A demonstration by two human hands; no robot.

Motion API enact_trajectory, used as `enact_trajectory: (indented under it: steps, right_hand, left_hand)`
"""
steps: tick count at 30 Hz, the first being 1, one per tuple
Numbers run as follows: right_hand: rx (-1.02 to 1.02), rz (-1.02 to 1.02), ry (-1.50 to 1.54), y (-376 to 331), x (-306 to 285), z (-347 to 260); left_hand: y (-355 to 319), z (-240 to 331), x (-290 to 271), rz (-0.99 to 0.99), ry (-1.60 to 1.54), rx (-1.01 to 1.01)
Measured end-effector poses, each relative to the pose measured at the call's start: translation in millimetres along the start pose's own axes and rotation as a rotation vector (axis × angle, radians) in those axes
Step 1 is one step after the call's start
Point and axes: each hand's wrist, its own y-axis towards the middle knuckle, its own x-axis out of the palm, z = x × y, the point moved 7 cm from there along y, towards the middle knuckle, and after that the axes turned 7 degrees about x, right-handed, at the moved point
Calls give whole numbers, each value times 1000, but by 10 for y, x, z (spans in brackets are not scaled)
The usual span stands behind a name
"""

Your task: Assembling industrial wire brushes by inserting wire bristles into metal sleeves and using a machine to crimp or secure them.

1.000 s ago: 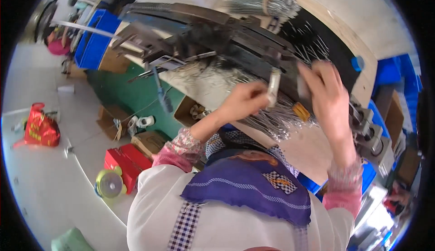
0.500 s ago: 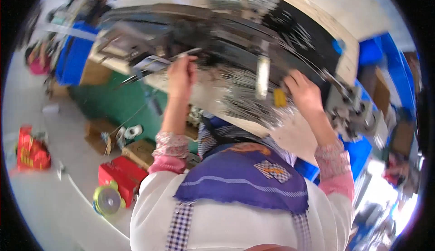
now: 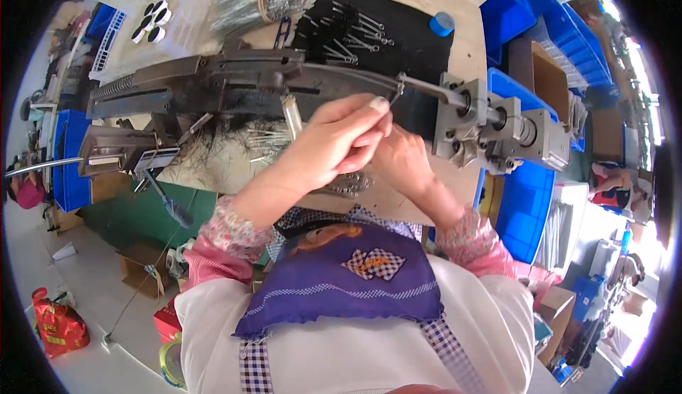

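Note:
My left hand is closed, thumb and fingers pressed together, and my right hand is closed right against it. A thin metal rod sticks up from the left thumb tip, close to the tip of a metal arm on the grey machine. The right fingertips are mostly hidden behind the left hand, so what they grip cannot be made out. Below the hands, a bunch of looped metal rods lies partly covered. More thin rods rest left of the left hand.
A long dark metal fixture spans the bench. Beyond it, ring-ended metal pieces lie on a black cloth beside a blue round roll. Bundled rods in plastic sit at the back. Blue bins stand at right.
My left hand has moved from the left end of the fixture over to the right hand. Both are now together near the grey machine. The view has also turned and sharpened.

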Motion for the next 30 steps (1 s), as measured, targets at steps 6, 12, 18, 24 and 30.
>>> enact_trajectory:
  steps: [6,12,18,24,30]
  right_hand:
    - [121,-102,134,-476,-591,127]
    - [77,-22,244,20,-1314,179]
    - [-233,60,-14,1252,-797,33]
    - [129,-481,537,1282,-540,-25]
    - [296,-654,762,1310,-513,81]
  left_hand:
    - [264,-191,-309,281,-125,181]
    - [239,-98,-431,469,-32,396]
    - [179,-39,-508,520,-27,483]
    - [156,-68,-469,505,-81,473]
    - [158,-186,-533,390,-19,383]
